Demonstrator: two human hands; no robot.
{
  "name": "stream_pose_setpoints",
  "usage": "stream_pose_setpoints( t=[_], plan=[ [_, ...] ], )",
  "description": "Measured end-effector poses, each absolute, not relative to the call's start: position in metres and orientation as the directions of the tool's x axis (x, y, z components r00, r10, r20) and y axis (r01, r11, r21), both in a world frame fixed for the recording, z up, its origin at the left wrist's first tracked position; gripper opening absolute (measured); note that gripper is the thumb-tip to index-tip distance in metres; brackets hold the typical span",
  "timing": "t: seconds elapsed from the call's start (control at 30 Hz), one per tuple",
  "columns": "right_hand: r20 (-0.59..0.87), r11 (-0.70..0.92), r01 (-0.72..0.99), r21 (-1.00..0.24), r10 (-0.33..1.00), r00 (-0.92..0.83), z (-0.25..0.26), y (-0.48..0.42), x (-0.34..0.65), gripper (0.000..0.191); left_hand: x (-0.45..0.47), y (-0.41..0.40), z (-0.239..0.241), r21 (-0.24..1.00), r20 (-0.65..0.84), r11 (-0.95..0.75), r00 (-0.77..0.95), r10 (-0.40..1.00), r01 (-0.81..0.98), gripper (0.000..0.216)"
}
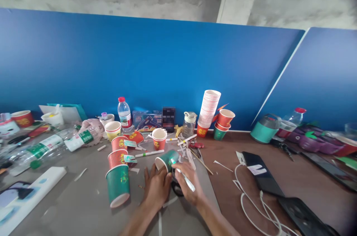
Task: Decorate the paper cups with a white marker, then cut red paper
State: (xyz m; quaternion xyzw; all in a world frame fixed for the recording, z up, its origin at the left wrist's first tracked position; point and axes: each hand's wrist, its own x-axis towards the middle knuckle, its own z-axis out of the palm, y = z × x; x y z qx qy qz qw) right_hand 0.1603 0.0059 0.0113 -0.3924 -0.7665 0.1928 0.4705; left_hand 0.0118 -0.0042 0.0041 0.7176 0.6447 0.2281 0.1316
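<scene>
A green paper cup [167,159] lies on its side on the grey mat [83,202], mouth toward me. My left hand [156,188] is closed around its lower side and steadies it. My right hand [187,184] grips a white pen [185,178], its tip resting against the cup's wall. Black scissors [176,190] lie partly hidden under my right hand. To the left stands a row of stuck-together cups, one green [118,184] and two red [118,158]. A red cup [159,138] sits upright behind.
A tall stack of white cups [209,108] and nested red and green cups [223,122] stand by the blue partition [167,68]. Plastic bottles [55,144] lie at left. A white cable [251,202] and black phone [258,172] lie at right. Paper strips litter the table.
</scene>
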Motion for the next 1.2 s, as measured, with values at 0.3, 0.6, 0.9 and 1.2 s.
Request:
stream_pose_setpoints(
  t=[0.3, 0.6, 0.9, 1.2],
  plan=[
    [0.557, 0.576, 0.409, -0.708, 0.811, -0.178, 0.0117, 0.0082, 0.1644, 0.025, 0.0111, -0.0035, 0.0023, 0.481, 0.184, -0.142, 0.059, 0.981, 0.865, 0.036],
    [0.554, 0.569, 0.428, -0.702, 0.814, -0.174, 0.0104, 0.0083, 0.1621, 0.025, 0.0123, -0.0054, 0.0047, 0.468, 0.2, -0.166, 0.079, 0.977, 0.868, 0.036],
    [0.537, 0.573, 0.366, -0.733, 0.818, -0.204, 0.0139, 0.005, 0.1619, 0.025, 0.0113, -0.0042, 0.0001, 0.423, 0.224, -0.164, 0.072, 0.972, 0.891, 0.035],
    [0.566, 0.578, 0.47, -0.667, 0.803, -0.183, 0.0146, 0.0059, 0.1618, 0.024, 0.0116, -0.0046, 0.0019, 0.457, 0.205, -0.155, 0.065, 0.977, 0.876, 0.037]
  ],
)
